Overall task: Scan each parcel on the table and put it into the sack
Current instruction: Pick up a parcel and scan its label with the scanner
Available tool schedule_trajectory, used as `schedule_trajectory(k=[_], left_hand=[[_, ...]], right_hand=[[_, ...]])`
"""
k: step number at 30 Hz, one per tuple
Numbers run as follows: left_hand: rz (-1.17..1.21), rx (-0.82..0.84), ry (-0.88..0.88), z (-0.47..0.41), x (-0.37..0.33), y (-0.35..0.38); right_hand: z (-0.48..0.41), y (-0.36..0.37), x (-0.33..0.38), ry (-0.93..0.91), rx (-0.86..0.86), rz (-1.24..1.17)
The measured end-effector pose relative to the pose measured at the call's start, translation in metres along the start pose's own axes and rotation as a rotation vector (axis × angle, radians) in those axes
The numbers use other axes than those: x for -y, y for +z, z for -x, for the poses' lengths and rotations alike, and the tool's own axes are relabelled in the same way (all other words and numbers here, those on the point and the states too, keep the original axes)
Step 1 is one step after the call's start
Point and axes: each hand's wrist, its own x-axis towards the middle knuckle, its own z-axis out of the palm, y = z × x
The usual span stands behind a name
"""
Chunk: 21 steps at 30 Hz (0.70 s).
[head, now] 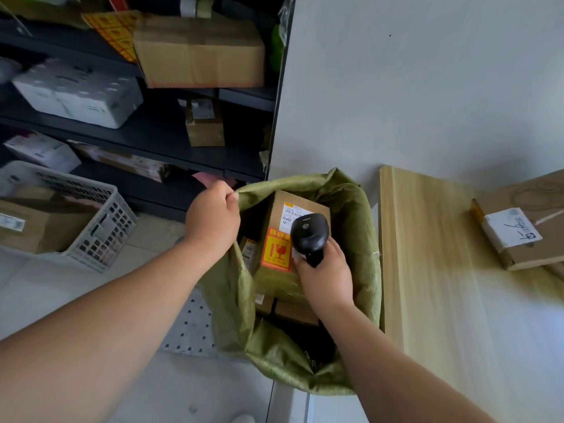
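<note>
Crate: a white slotted plastic crate (76,178) stood on the floor at far left, with a brown carton inside it.
Shelving: dark shelving (146,141) behind the crate carried brown and white boxes on several levels.
Left hand: the left hand (212,218) was closed in a pinch on the sack's far-left rim, with the fabric caught between thumb and curled fingers and the mouth held wide.
Sack: a green woven sack (360,227) stood open on the floor, between the shelving and the table, close against the table's edge.
Parcel in sack: a brown boxed parcel (274,209) lay on top of other cartons inside the sack, with its address label and an orange fragile sticker (276,250) facing up.
Scanner: a black handheld scanner (309,232) hung over that parcel, head pointing away from the person; contact could not be told.
Right hand: the right hand (325,276) had its fingers wrapped round the scanner's handle, above the sack's mouth.
Table: a pale wooden table (433,270) stood to the right of the sack.
Parcel on table: a small labelled parcel (512,236) rested on a flat carton (537,190) at the table's far-right side, well apart from both hands.
</note>
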Motion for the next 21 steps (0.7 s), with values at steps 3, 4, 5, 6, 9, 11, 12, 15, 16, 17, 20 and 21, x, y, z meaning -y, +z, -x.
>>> schedule_trajectory(k=[3, 4, 5, 6, 9, 11, 12, 15, 16, 17, 20, 21], left_hand=[[-0.017, 0.063, -0.005, 0.002, 0.002, 0.003], [-0.026, 0.083, -0.008, 0.002, 0.001, 0.003], [-0.036, 0.103, -0.012, 0.003, 0.0, 0.004], [-0.048, 0.124, -0.02, 0.004, -0.001, 0.004], [-0.083, 0.153, -0.06, 0.008, -0.004, 0.004], [-0.089, 0.145, -0.078, 0.011, -0.006, 0.003], [-0.088, 0.137, -0.079, 0.011, -0.008, 0.003], [-0.088, 0.13, -0.061, 0.01, -0.014, 0.001], [-0.087, 0.132, -0.056, 0.01, -0.015, 0.001], [-0.082, 0.136, -0.052, 0.01, -0.016, 0.0], [-0.061, 0.135, -0.044, 0.008, -0.013, 0.0], [-0.065, 0.13, -0.045, 0.007, -0.011, 0.0]], right_hand=[[-0.005, 0.008, 0.007, -0.005, 0.008, -0.171], [-0.002, 0.009, 0.007, -0.002, 0.018, -0.197], [0.001, 0.008, 0.005, 0.003, 0.026, -0.22], [0.005, 0.006, 0.003, 0.009, 0.032, -0.243], [0.014, -0.008, 0.0, 0.047, -0.004, -0.274], [0.018, -0.018, 0.001, 0.082, -0.034, -0.245], [0.02, -0.021, 0.002, 0.107, -0.025, -0.242], [0.03, -0.022, 0.003, 0.147, 0.086, -0.309], [0.032, -0.021, 0.004, 0.139, 0.115, -0.35], [0.032, -0.019, 0.005, 0.128, 0.13, -0.393], [0.022, -0.009, 0.016, 0.109, 0.16, -0.492], [0.017, -0.004, 0.02, 0.102, 0.186, -0.504]])
